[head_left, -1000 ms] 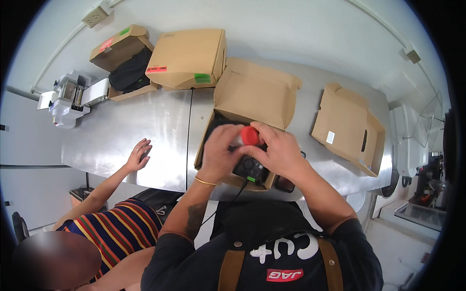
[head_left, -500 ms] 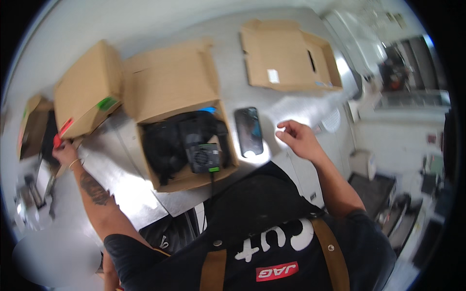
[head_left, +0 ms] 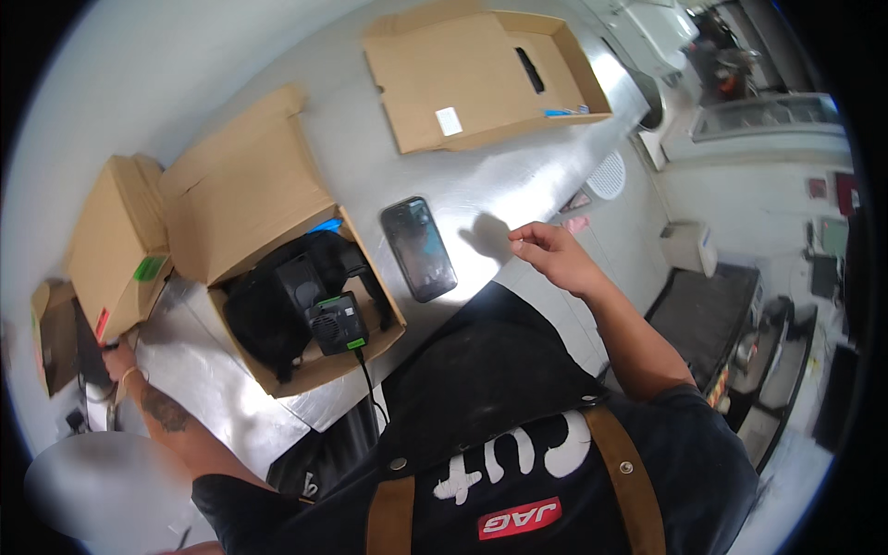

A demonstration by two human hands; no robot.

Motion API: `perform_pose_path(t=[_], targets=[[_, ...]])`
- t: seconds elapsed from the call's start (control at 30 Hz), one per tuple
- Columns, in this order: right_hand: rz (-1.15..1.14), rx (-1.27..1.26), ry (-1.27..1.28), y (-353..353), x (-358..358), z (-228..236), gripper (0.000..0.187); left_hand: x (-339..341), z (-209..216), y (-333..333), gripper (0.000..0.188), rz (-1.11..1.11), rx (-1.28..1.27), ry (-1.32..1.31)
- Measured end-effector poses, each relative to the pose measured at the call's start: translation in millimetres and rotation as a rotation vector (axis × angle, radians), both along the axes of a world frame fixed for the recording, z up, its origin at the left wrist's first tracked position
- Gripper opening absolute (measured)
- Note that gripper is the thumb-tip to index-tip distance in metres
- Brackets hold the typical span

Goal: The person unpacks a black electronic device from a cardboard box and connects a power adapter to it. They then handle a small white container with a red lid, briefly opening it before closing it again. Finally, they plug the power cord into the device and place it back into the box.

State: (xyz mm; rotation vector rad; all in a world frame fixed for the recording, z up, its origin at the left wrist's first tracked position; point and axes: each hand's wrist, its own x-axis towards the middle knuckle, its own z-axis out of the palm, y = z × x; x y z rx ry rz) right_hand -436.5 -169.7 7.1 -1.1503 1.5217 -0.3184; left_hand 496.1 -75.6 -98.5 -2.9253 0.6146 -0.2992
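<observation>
While the closed cardboard box [head_left: 120, 245] stands at the left of the metal table [head_left: 344, 139], its near corner lies just beside the outstretched left hand [head_left: 118, 363]. A small dark patch shows at those fingers, but whether they grip anything cannot be told. At such a long reach, the wrist would probably best stay low and the forearm clear of the cardboard edges, with the eyes on the fingertips. Near the table's front edge, the right hand [head_left: 560, 264] hangs in the air, fingers loosely bent and slightly parted, nothing seen between them.

Counted outward, there are four cardboard boxes: the closed one; a small open box [head_left: 54, 338] at far left; an open box [head_left: 242, 190] with black contents [head_left: 264, 319]; and another open box [head_left: 430, 88] at upper right. One black device with a round grille [head_left: 335, 326] trails one cable [head_left: 370, 381]. One phone [head_left: 419, 250] lies beside the filled box. Two blue pieces show: one blue piece [head_left: 326, 225] there, another blue piece [head_left: 559, 113] in the upper-right box.
</observation>
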Motion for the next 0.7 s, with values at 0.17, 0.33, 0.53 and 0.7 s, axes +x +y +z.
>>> perform_pose_path(t=[0.17, 0.33, 0.53, 0.7], targets=[[-0.038, 0.194, -0.374, -21.7, 4.8, -19.4, 0.031, -35.4, 46.1, 16.9, 0.059, -0.458, -0.29, -0.008], [0.009, 0.295, -0.57, -49.9, 23.6, -22.6, 0.032, -301.2, 101.3, 46.1, 0.031, -0.356, -0.907, 0.347], [0.238, 0.537, -0.931, -72.0, 83.5, -2.6, 0.053, -657.3, 118.6, 61.3, 0.032, -0.48, -0.9, 0.9], [0.382, 0.785, -1.015, -66.3, 129.2, 15.3, 0.077, -710.6, 132.7, 36.1, 0.041, -0.444, -0.978, 0.807]])
